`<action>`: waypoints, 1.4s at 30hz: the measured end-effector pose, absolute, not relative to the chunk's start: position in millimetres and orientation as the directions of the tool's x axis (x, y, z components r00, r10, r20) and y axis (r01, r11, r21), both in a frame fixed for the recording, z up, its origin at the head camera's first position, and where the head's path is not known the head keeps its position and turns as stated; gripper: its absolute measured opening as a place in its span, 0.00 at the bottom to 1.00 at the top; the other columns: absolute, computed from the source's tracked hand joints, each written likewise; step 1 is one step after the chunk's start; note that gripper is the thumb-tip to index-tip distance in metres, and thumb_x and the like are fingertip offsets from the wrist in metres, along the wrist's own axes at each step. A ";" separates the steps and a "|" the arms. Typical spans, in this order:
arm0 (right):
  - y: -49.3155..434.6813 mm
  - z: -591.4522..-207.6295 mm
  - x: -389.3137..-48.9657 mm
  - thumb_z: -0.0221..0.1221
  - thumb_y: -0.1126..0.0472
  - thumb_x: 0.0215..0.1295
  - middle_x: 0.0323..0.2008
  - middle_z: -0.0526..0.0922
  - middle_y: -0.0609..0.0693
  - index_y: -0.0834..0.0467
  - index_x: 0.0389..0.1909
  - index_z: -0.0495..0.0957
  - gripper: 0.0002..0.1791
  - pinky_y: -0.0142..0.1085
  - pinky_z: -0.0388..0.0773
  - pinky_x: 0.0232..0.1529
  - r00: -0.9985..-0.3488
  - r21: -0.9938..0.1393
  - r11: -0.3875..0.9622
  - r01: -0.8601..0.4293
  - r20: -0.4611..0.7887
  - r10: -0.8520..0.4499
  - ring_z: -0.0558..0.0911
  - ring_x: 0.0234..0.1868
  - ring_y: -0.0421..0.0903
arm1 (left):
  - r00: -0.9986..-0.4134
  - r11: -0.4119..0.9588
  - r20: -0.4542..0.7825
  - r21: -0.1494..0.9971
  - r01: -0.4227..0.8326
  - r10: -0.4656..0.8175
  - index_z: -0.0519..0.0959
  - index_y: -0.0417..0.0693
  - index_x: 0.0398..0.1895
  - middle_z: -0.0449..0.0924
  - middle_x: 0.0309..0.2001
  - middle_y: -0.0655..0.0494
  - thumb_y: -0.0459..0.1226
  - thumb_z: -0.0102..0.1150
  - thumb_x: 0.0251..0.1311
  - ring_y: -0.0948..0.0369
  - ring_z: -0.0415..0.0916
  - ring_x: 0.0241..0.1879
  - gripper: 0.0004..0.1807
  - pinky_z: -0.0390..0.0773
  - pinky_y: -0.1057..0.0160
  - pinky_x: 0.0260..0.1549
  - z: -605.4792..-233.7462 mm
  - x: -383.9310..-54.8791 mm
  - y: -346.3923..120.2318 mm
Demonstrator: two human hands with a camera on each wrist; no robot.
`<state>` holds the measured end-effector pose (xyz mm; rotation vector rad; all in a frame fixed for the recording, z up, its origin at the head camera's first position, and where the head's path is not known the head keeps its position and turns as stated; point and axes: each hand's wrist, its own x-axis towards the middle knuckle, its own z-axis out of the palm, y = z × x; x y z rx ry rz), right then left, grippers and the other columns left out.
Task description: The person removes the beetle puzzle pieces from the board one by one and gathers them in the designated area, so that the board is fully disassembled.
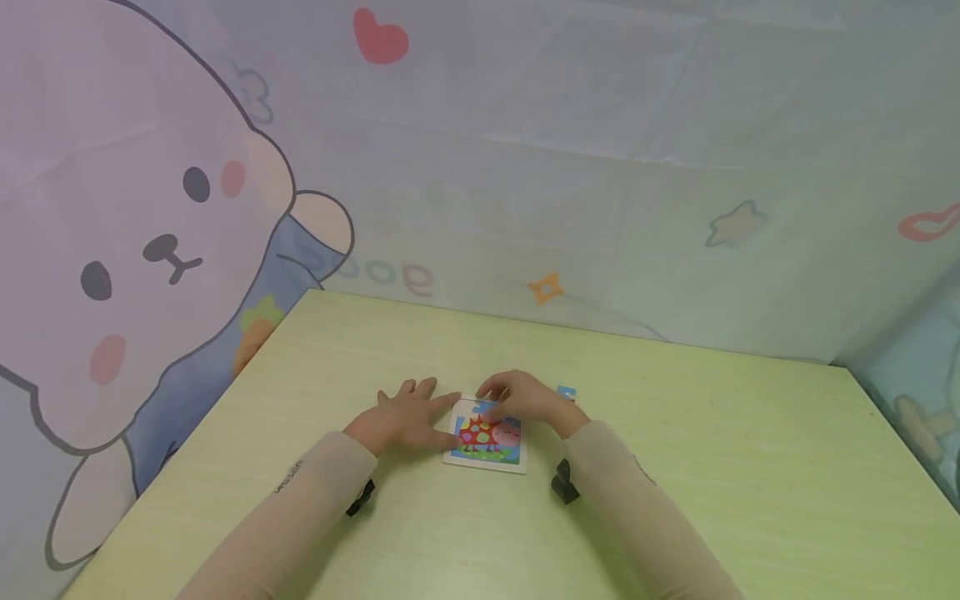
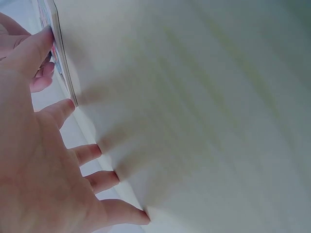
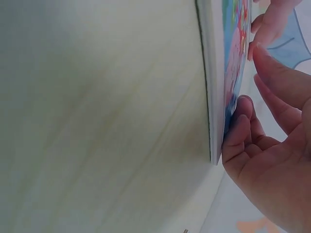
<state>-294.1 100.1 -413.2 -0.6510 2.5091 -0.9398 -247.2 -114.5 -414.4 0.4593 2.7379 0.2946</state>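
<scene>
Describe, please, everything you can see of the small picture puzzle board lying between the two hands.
The puzzle board is a small, thin square with a pale rim, looking like card or wood. Its picture shows a red spotted shape and a pink one on blue, with green below. It lies flat on the light green table. The left hand rests spread beside it, a fingertip at its left edge; the right hand covers its upper part, fingers curled on it.

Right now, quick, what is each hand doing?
Left hand: open, fingers spread flat on the table, touching the puzzle board.
Right hand: fingers curled, pressing on the puzzle board.
</scene>
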 end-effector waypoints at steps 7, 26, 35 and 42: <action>97.2 -416.7 -296.7 0.68 0.64 0.56 0.46 0.81 0.51 0.54 0.44 0.83 0.13 0.44 0.73 0.55 -0.813 -0.661 0.687 -0.303 -0.196 -0.548 0.77 0.49 0.48 | -0.888 0.924 -0.295 0.258 0.281 0.352 0.57 0.63 0.74 0.48 0.74 0.42 0.62 0.56 0.57 0.38 0.45 0.71 0.42 0.45 0.22 0.57 -415.8 -248.2 -115.3; 90.9 -415.2 -296.3 0.67 0.67 0.55 0.40 0.80 0.50 0.55 0.40 0.83 0.11 0.41 0.73 0.52 -0.801 -0.634 0.717 -0.288 -0.250 -0.543 0.73 0.42 0.46 | -0.885 0.924 -0.304 0.263 0.278 0.352 0.58 0.63 0.74 0.48 0.74 0.41 0.61 0.57 0.57 0.39 0.45 0.71 0.42 0.45 0.22 0.57 -412.8 -246.2 -113.8; 91.3 -414.9 -294.0 0.67 0.66 0.56 0.42 0.79 0.50 0.54 0.40 0.82 0.10 0.42 0.73 0.52 -0.806 -0.636 0.713 -0.297 -0.233 -0.544 0.74 0.43 0.46 | -0.884 0.924 -0.306 0.263 0.277 0.352 0.58 0.62 0.74 0.48 0.74 0.41 0.61 0.57 0.58 0.38 0.45 0.71 0.42 0.46 0.22 0.57 -410.5 -245.1 -113.8; 90.5 -414.3 -292.9 0.66 0.66 0.59 0.41 0.79 0.50 0.54 0.39 0.81 0.09 0.41 0.74 0.50 -0.821 -0.639 0.716 -0.280 -0.227 -0.523 0.74 0.41 0.46 | -0.885 0.924 -0.304 0.258 0.280 0.353 0.58 0.62 0.74 0.49 0.74 0.41 0.61 0.56 0.58 0.38 0.46 0.71 0.42 0.46 0.22 0.57 -410.4 -244.9 -113.9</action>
